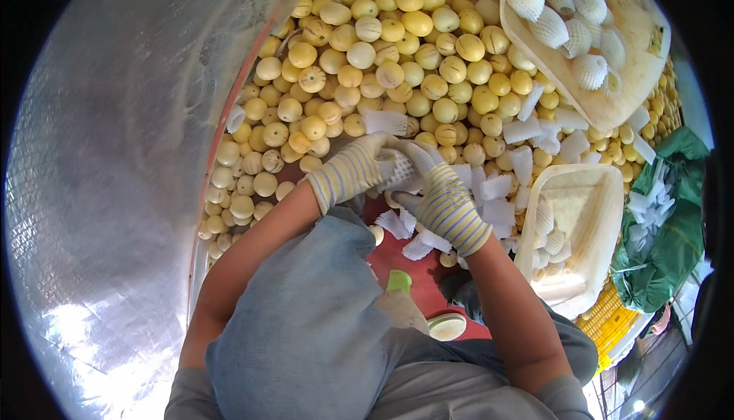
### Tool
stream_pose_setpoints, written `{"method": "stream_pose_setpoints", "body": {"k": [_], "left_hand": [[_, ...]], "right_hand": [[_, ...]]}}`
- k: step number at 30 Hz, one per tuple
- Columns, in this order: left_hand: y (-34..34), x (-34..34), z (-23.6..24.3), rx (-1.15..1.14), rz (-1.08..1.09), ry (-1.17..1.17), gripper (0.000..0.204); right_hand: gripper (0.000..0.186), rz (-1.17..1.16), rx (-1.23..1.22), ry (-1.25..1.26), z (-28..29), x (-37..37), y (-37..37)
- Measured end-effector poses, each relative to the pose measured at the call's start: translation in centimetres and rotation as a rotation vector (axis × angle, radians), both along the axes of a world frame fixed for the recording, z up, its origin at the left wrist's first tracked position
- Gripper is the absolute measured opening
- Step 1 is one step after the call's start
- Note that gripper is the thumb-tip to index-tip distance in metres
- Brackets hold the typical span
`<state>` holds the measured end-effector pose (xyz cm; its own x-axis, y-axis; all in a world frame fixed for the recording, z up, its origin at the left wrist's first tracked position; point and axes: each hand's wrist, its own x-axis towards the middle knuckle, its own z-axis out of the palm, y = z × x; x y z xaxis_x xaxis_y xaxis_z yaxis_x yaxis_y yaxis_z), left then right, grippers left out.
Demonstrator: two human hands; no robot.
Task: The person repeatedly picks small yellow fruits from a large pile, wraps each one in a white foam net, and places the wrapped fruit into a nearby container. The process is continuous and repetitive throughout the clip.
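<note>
My left hand (348, 173), in a grey glove with yellow stripes, closes on a white foam net sleeve (401, 169). From the other side my right hand (449, 200), gloved alike, grips the same sleeve; its fingers meet those of the left. Whether a fruit sits inside the sleeve is hidden by the gloves. Just beyond both hands spreads a big heap of round yellow pepino melons (413, 45), some streaked dark. Loose foam net sleeves (497, 188) lie beside my right hand, and a few more (419, 244) rest below it on the red floor (397, 255).
A cream tub (527, 76) with sleeved fruit stands at the far right. Nearer, a second translucent tub (604, 229) holds several sleeved fruits. Beside it are a green bag (665, 267) of foam sleeves and a yellow crate (608, 324). Silvery sheeting (130, 152) borders the left.
</note>
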<state>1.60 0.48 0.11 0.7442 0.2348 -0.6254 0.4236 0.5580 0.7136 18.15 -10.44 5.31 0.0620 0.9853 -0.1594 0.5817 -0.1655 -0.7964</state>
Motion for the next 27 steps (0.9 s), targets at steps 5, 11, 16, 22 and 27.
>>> {"method": "stream_pose_setpoints", "body": {"k": [5, 11, 16, 22, 27], "left_hand": [[1.3, -1.3, 0.0, 0.112, 0.219, 0.048, 0.047], [0.3, 0.0, -3.5, 1.225, -0.200, 0.441, 0.032], [1.8, 1.6, -6.5, 1.600, -0.694, 0.398, 0.020], [2.6, 1.9, -3.4, 0.980, -0.364, 0.275, 0.033], [0.8, 2.6, -1.3, 0.379, -0.296, 0.040, 0.040]], "right_hand": [[0.060, -0.172, -0.219, -0.107, 2.6, 6.3, -2.0], [0.065, -0.237, -0.857, -0.386, 7.2, 22.1, -10.5], [0.056, -0.575, -1.139, -0.460, 5.1, 25.8, -17.9], [0.042, -0.537, -0.385, -0.271, 3.5, 17.7, -11.1], [0.073, -0.222, -0.299, 0.064, 1.2, 7.3, -2.4]]}}
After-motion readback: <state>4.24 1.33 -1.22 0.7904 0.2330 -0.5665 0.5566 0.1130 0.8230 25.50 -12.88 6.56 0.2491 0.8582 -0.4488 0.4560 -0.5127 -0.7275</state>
